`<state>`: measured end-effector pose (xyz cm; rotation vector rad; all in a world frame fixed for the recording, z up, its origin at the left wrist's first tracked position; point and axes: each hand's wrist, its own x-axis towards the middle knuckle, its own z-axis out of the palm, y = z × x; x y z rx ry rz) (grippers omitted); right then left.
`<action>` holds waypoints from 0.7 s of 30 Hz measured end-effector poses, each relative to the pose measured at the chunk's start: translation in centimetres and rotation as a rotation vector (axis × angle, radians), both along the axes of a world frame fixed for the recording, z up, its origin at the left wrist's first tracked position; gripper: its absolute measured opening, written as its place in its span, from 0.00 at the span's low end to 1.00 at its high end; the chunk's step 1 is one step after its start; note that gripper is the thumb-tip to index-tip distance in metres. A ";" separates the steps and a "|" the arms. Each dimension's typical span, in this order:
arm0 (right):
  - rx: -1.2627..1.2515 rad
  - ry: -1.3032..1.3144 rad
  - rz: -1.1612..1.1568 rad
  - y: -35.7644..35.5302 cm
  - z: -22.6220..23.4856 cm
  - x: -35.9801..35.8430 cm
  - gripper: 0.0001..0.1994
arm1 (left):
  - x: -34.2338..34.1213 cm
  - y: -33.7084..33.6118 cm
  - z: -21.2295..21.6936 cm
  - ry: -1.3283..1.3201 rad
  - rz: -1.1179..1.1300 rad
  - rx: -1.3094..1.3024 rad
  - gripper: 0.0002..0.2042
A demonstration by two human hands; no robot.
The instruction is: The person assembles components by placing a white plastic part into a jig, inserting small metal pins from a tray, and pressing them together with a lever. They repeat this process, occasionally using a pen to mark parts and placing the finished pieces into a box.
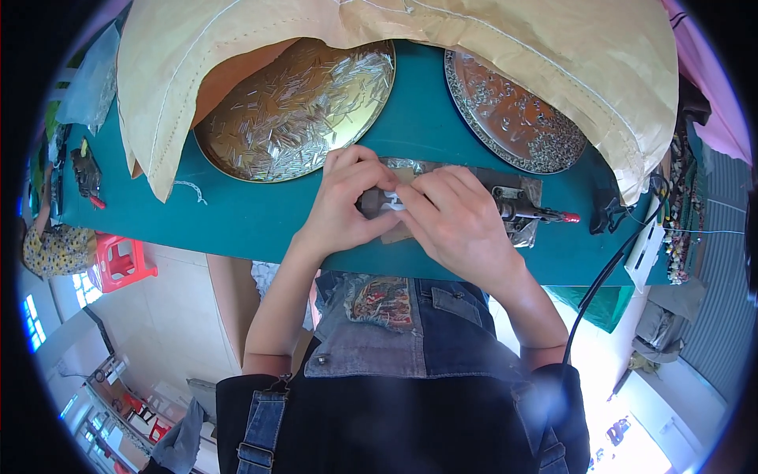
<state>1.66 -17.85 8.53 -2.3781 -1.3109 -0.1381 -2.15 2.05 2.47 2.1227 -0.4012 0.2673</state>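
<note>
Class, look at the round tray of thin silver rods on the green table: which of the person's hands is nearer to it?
Left. The left hand lies just below the tray of silver rods, almost at its rim. The right hand is farther right, beside the clamp tool.

Matt teal table covering (pixel 237 213); two glossy embossed metal trays (pixel 292 110) (pixel 513 110) of shiny metal pieces; coarse woven tan sack (pixel 474 39); red plastic stool (pixel 118 265); denim dungarees (pixel 410 332).

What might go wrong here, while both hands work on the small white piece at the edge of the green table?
1. The small white piece sits near the table edge; if the fingers slip, it may fall to the floor.
2. The right hand works close to the clamp tool and could bump it.
3. The sack overhangs both round trays and may drag parts out.
</note>
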 end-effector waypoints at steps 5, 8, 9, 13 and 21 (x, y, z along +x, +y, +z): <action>0.060 -0.054 -0.021 0.0 -0.7 0.0 0.12 | 0.4 0.5 -0.1 -0.009 -0.040 0.044 0.15; 0.016 -0.022 -0.048 -0.4 -1.4 0.0 0.11 | 0.2 0.4 -0.6 -0.012 -0.049 0.022 0.16; -0.008 0.002 -0.046 -0.6 -1.7 0.2 0.11 | 0.3 0.3 -0.6 -0.032 -0.031 0.020 0.16; 0.000 0.031 -0.024 -0.7 -1.5 0.6 0.11 | 0.3 0.4 -0.2 0.001 -0.037 0.006 0.15; 0.275 0.130 -0.026 -0.3 -2.3 0.3 0.15 | -0.2 -0.3 -0.7 -0.014 0.026 0.029 0.19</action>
